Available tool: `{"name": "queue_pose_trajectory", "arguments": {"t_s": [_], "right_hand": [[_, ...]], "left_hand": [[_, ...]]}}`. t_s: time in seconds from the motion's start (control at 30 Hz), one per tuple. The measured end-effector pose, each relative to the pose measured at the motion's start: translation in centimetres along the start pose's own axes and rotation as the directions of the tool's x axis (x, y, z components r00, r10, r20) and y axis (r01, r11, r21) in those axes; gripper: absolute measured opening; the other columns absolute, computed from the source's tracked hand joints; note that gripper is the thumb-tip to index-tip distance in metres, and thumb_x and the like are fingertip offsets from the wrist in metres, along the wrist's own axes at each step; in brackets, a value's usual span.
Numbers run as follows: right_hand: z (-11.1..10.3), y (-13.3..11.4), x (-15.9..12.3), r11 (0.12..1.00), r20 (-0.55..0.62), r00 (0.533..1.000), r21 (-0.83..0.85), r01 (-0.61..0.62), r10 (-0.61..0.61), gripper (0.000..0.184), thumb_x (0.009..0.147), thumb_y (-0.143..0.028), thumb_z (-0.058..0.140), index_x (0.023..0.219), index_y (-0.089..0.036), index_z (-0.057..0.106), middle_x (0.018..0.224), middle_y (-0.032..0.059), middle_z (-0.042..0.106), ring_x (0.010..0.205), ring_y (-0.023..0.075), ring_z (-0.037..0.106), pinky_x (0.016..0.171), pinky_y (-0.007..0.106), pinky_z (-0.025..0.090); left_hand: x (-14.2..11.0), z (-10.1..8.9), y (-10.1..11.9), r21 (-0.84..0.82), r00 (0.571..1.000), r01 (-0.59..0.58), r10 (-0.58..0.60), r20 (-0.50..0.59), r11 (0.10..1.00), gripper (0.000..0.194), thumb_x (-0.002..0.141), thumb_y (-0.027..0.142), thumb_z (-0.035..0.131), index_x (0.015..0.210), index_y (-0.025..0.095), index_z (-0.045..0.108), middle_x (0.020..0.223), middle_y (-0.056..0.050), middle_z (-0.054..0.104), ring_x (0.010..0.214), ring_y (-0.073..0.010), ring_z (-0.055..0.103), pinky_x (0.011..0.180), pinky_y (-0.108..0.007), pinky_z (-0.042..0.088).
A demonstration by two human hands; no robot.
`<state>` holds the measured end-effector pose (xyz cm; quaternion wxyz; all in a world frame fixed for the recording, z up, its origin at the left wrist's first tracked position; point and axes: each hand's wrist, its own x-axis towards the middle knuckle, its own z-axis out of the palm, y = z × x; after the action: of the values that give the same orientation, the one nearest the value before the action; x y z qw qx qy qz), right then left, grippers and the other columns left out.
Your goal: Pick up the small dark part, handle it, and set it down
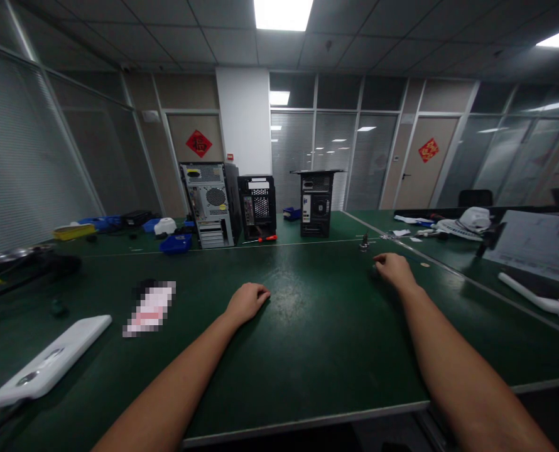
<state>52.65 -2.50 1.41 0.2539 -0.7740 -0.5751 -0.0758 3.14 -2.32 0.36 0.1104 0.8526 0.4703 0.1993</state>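
Note:
My left hand (pixel 248 302) rests on the green tabletop (pixel 317 351) near the middle, its fingers curled together and nothing visible in them. Farther right and forward, my right hand (pixel 394 270) is closed with its fingertips low by the table. A small dark bit shows at those fingertips, too unclear to name. Just beyond them stands a small metal piece (pixel 364 243) with a round base and a dark upright top. A red-and-black screwdriver (pixel 267 238) lies farther back, in front of the middle computer case (pixel 257 207).
A large computer case (pixel 208 204) and a smaller one (pixel 315 204) stand at the back. Blue bins (pixel 176 243) sit beside them. At left lie a white slab-shaped device (pixel 53 358) and a blurred-out card (pixel 150 309). A laptop-like panel (pixel 534 245) stands at right.

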Motion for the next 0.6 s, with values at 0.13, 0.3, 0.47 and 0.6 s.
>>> {"name": "queue_pose_trajectory", "arguments": {"t_s": [0.13,0.3,0.47,0.6], "right_hand": [[-0.05,-0.06,-0.03,1.0,0.0,1.0,0.001,-0.008,0.008,0.033,0.084,-0.025,0.059,0.11,-0.017,0.078,0.108,0.0112,0.076,0.098,0.0255,0.07,0.089,0.034,0.052],[-0.06,-0.11,-0.09,0.998,0.003,0.998,0.028,-0.06,0.06,0.032,0.085,-0.027,0.06,0.11,-0.019,0.079,0.107,0.0113,0.076,0.097,0.0266,0.07,0.086,0.035,0.052],[0.22,-0.25,-0.21,0.997,-0.029,0.997,0.048,-0.068,0.069,0.03,0.085,-0.028,0.061,0.107,-0.019,0.079,0.105,0.0115,0.077,0.095,0.0255,0.07,0.086,0.034,0.052],[0.38,-0.29,-0.27,0.993,-0.048,0.993,0.05,-0.103,0.106,0.028,0.083,-0.026,0.063,0.104,-0.018,0.08,0.102,0.0119,0.077,0.093,0.0244,0.07,0.085,0.032,0.051]], "left_hand": [[0.06,0.02,-0.06,-0.002,1.0,-0.002,0.002,0.001,1.0,0.031,0.096,0.037,0.052,0.103,0.022,0.079,0.105,-0.006,0.078,0.098,-0.0231,0.07,0.085,-0.028,0.05],[0.04,-0.05,0.0,-0.001,1.0,-0.002,0.002,0.002,1.0,0.031,0.096,0.036,0.052,0.103,0.022,0.079,0.106,-0.006,0.078,0.099,-0.0233,0.07,0.084,-0.028,0.05],[0.05,0.01,-0.04,0.01,1.0,-0.001,0.001,0.007,1.0,0.031,0.096,0.036,0.052,0.103,0.022,0.079,0.106,-0.006,0.078,0.099,-0.0232,0.07,0.085,-0.028,0.05],[0.1,0.12,-0.16,0.013,1.0,-0.002,0.002,0.006,1.0,0.031,0.096,0.036,0.052,0.103,0.022,0.079,0.106,-0.007,0.078,0.1,-0.0231,0.07,0.084,-0.027,0.05]]}}
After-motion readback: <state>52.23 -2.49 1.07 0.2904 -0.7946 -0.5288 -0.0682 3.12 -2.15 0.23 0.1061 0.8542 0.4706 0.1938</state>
